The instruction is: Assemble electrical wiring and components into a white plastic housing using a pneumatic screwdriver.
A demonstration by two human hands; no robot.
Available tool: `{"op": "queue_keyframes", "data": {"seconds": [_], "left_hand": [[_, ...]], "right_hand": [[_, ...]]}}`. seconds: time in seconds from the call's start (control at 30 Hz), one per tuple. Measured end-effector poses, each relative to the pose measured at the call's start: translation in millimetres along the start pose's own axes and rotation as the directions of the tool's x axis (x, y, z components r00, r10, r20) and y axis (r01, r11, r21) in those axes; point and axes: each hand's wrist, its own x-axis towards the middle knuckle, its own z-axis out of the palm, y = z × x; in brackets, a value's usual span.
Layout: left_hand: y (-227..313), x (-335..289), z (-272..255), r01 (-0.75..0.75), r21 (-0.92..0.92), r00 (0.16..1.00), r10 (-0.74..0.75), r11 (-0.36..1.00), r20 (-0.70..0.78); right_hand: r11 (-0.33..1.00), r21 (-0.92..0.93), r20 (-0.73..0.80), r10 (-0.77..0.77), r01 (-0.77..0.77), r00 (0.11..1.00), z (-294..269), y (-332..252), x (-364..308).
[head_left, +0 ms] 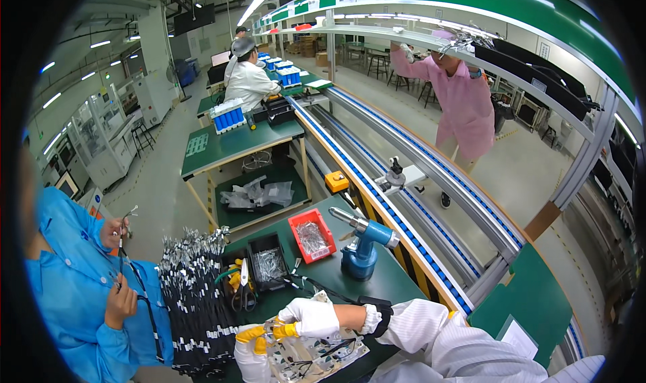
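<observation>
White-gloved, the left hand [252, 357] and right hand [309, 318] meet at the left end of the near pale panel [321, 351], seemingly steadying it, grip impossible to tell, while the red bin [321, 254] and blue tool [362, 252] stand farther off, probably for easy reach.

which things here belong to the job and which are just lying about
Likely the job's:
pale panel at left hand and right hand
blue power tool
red bin

Seemingly lying about:
plastic bags
nearest blue-and-white rack
</observation>
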Motion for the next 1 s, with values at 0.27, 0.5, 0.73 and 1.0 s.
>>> {"op": "queue_keyframes", "data": {"seconds": [0.27,0.5,0.73,1.0], "left_hand": [[-13.7,-6.8,-5.4,-0.05,0.016,0.998,0.05,0.999,-0.027],[-11.4,1.6,1.2,0.02,-0.034,0.997,-0.022,0.999,-0.078],[-9.6,6.1,0.3,0.08,0.079,0.988,-0.069,0.994,-0.139],[-15.6,10.8,-3.8,0.1,0.051,0.993,-0.096,0.994,-0.07]], "right_hand": [[0.967,0.235,0.045,0.088,-0.096,0.995,2.0,7.0,3.5],[0.962,-0.262,-0.122,-0.119,0.084,0.985,8.0,5.3,5.3],[0.615,-0.778,-0.179,-0.413,0.129,0.893,22.2,5.7,6.0],[0.484,-0.873,-0.091,-0.282,0.06,0.955,27.3,1.9,3.6]]}}
